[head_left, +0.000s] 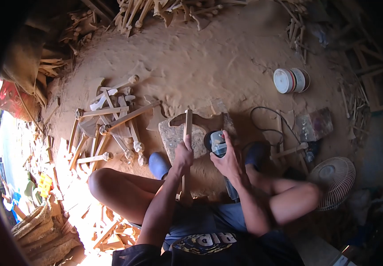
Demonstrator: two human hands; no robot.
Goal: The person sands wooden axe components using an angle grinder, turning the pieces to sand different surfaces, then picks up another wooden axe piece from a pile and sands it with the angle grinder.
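Note:
My left hand (pixel 183 155) is closed around the shaft of a wooden axe-shaped piece (pixel 188 124), which stands upright in view with its end over a worn block (pixel 168 141). A dark curved head (pixel 207 122) lies across its upper end; I cannot tell how the two join. My right hand (pixel 230 163) grips an angle grinder (pixel 219 142) with a dark round disc at its left side. The grinder is just right of the shaft, and a gap shows between them. Its body runs down under my wrist, partly hidden.
A heap of similar wooden pieces (pixel 111 117) lies left of the block. A white bucket (pixel 284 80) is tipped on the dusty ground at upper right. A black cable (pixel 252 116) loops right of the block, near a stained box (pixel 315 124) and a fan (pixel 333 182).

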